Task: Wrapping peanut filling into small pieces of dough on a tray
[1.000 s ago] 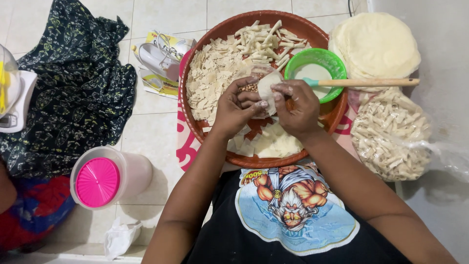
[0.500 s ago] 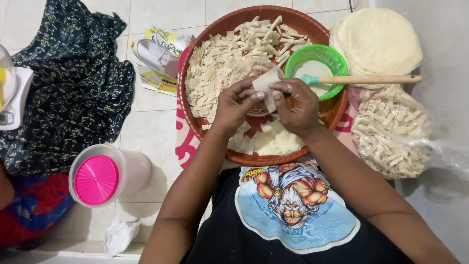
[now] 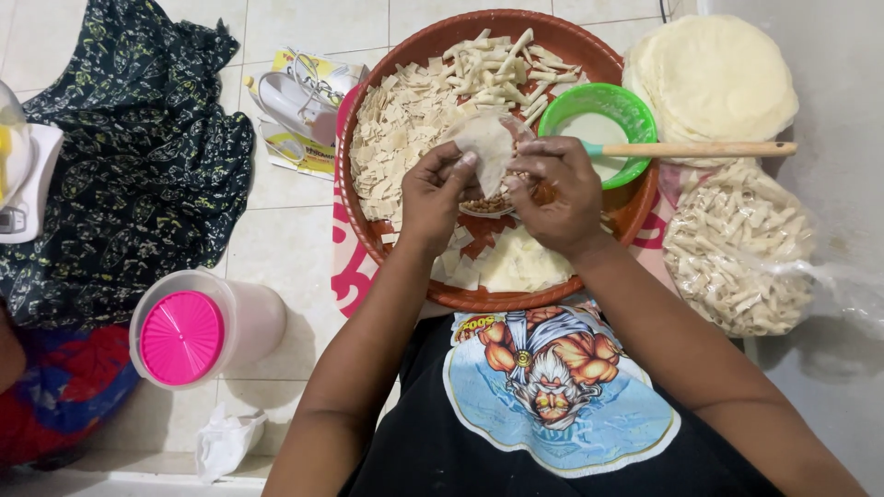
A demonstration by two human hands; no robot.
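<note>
Left hand (image 3: 437, 195): grip closed on the left edge of a thin dough wrapper (image 3: 486, 145), fingertips pinching it.
Right hand (image 3: 555, 189): grip closed on the wrapper's right edge, fingers curled in.
Wrapper: pale, held between both hands above the middle of the round brown tray (image 3: 635, 216).
Tray: on the tiled floor; cut dough squares (image 3: 398, 138) heaped at its left, rolled sticks (image 3: 502, 69) at the top.
Green bowl (image 3: 597, 103): on the tray's right rim, white paste inside, a wooden-handled brush (image 3: 700, 149) lying across it.
Round wrapper stack (image 3: 714, 78): beside the tray, upper right.
Clear bag of rolled pieces (image 3: 741, 248): below that stack.
Pink-lidded container (image 3: 189, 333): on the floor, well apart at left.
</note>
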